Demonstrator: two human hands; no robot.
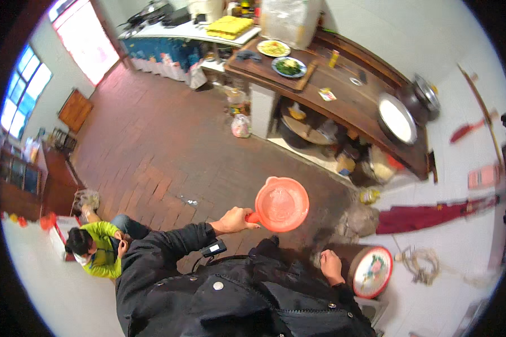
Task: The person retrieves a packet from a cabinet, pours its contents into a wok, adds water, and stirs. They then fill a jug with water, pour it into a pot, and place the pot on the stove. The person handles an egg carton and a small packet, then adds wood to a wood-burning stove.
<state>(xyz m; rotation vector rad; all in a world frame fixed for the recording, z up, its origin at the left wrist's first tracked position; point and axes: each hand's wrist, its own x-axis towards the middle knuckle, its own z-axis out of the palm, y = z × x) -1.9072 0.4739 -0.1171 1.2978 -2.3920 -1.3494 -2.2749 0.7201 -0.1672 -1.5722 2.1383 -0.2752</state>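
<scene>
My left hand (235,220) grips the handle of an orange plastic dipper (281,204) in front of my body. The dipper's bowl faces up, with a shiny, wet-looking inside; how much liquid it holds is not clear. My right hand (331,266) hangs low at my right side, fingers curled, with nothing visible in it. Close by that hand stands a large brown jar (346,259), topped by a white enamel tray with a red rim and a painted flower (373,271).
A wooden counter (341,90) holds a dish of greens (289,67), another plate of food (273,48) and a white-bottomed metal basin (397,118). Beneath it sits a dark wok (295,132). At left, a person in a green jacket (99,248) sits. A bulging sack (356,221) rests by the wall.
</scene>
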